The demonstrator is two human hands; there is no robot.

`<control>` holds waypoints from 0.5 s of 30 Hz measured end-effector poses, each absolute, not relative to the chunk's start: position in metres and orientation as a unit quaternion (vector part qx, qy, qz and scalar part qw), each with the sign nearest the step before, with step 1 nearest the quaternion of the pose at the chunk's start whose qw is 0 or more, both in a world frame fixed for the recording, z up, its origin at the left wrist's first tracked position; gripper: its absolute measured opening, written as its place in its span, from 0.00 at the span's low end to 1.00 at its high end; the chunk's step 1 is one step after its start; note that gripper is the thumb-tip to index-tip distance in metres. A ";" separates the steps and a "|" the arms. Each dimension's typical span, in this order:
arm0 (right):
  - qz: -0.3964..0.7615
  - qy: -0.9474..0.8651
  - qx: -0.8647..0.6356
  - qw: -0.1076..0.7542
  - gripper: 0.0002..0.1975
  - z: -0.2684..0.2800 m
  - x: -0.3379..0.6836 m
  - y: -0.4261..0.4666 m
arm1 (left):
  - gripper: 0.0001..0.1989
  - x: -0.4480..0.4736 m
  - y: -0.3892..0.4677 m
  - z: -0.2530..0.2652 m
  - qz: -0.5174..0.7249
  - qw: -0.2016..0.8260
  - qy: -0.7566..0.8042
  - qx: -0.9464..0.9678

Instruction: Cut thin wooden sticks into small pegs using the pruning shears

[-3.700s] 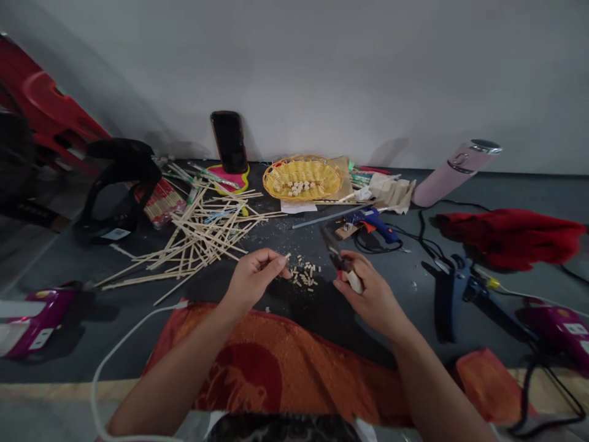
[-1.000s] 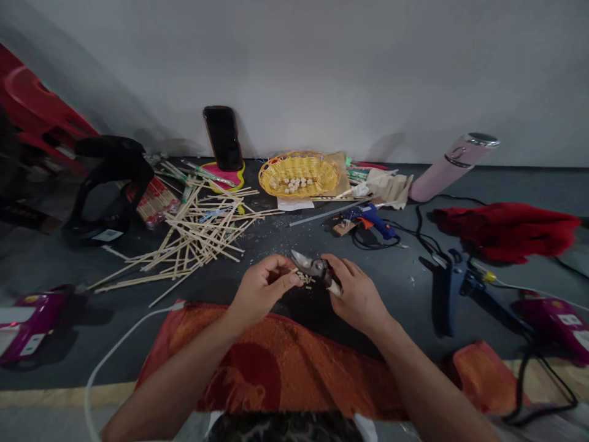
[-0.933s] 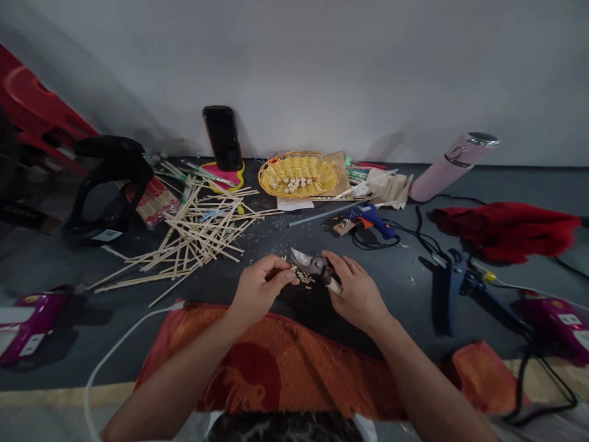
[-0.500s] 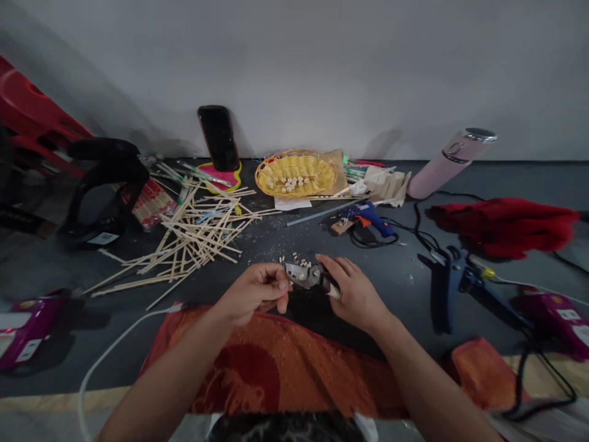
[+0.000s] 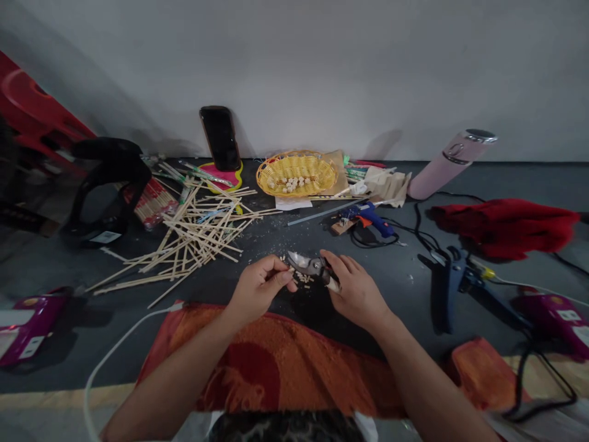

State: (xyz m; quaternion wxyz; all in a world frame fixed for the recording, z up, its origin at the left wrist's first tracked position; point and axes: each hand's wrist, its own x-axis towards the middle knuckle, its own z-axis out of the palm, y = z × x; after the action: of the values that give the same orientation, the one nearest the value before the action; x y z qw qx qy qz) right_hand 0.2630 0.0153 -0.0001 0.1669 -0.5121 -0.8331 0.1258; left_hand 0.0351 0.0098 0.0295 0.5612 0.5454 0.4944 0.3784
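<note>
The right hand [image 5: 354, 285] is holding pale-handled metal pruning shears [image 5: 314, 266], its grip wrapping the handle, apparently so the blades [image 5: 298, 260] are facing the left hand [image 5: 261, 286]. That hand's grip is pinching, thumb and finger nearly meeting, seemingly on a short pale wooden stick [image 5: 291, 269]. Similar wooden bits [image 5: 304, 279] are lying nearby on the dark grey counter [image 5: 396, 276].

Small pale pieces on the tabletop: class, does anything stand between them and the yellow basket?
Yes. Pruning shears in the right hand hang over the small pale pieces; farther on, a thin grey rod and white paper lie low before the yellow basket.
</note>
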 end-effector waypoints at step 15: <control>0.137 -0.845 -0.483 0.182 0.26 0.001 0.263 0.014 | 0.18 0.025 0.014 0.033 0.278 0.771 0.414 0.397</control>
State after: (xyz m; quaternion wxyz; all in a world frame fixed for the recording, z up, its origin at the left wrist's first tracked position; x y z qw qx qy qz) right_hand 0.2633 0.0135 0.0009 0.1818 -0.4833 -0.8453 0.1374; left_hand 0.0250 0.0142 0.0333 0.7710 0.3968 0.4136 0.2776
